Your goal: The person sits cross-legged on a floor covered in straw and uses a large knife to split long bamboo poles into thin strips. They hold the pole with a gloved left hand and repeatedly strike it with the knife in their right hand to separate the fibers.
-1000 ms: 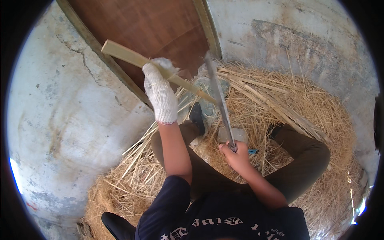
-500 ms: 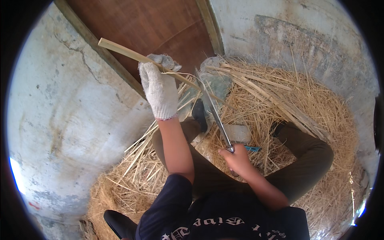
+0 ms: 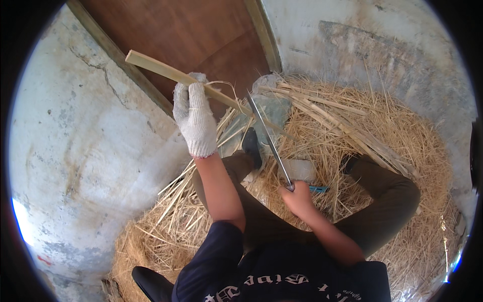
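Observation:
A white knitted glove covers my left hand [image 3: 195,116], which is closed around a long pale bamboo strip [image 3: 158,67]. The strip slants from upper left down to the right, its far end out over the straw. A thin curled shaving [image 3: 227,83] stands off it just right of the glove. My bare right hand [image 3: 298,196] grips a long-bladed knife [image 3: 269,136] by its handle, mostly hidden in the fist. The blade points up and away, its upper part at the strip; I cannot tell whether they touch.
Straw-like shavings [image 3: 407,131] cover the floor, with a bundle of split strips [image 3: 347,128] at the right. Between my legs lie a pale block [image 3: 298,170] and a blue tool [image 3: 318,189]. A brown door [image 3: 201,35] and worn walls [image 3: 100,151] stand close around.
The gloved hand has turned a little, and its fingers have shifted on the strip. The strip has rolled to show a broader face. My right hand and the knife have moved slightly.

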Motion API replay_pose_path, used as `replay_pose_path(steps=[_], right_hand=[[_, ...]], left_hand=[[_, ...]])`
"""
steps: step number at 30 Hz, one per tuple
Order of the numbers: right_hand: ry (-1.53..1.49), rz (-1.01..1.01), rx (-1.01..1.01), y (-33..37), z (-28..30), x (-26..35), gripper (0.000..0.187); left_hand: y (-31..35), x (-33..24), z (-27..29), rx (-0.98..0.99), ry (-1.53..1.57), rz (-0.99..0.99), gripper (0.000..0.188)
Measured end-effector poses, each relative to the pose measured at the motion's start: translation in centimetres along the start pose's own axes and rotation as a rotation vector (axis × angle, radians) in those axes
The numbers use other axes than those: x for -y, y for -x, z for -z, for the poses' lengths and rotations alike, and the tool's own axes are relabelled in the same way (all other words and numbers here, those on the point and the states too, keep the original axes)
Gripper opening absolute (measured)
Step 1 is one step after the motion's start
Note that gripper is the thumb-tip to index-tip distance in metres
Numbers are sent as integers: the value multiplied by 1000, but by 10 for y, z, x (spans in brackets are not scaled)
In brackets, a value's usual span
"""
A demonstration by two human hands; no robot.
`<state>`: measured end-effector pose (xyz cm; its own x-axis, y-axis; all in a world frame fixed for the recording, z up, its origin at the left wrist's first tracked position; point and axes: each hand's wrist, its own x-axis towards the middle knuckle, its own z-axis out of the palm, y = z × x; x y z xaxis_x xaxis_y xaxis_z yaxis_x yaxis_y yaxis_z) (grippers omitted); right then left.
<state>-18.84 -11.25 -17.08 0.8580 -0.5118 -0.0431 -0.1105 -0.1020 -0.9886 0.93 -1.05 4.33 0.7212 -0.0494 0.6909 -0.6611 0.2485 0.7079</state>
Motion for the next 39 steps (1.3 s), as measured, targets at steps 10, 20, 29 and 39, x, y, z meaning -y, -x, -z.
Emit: replay_pose_path(steps=[10,20,29,39], right_hand=[[-482,220,-134,9,18,16,20],[88,70,-74,-6,14,-3,33],[-770,128,-21,-1,14,-14,33],[-275,144,-99,6,26,29,28]], left_hand=[[-2,-1,-3,-105,-73,-15,21],[1,-14,-16,-95,-255,-31,23],[7,-23,-33,-146,-466,-107,23],[3,-26,-21,-241,-567,-78,28]])
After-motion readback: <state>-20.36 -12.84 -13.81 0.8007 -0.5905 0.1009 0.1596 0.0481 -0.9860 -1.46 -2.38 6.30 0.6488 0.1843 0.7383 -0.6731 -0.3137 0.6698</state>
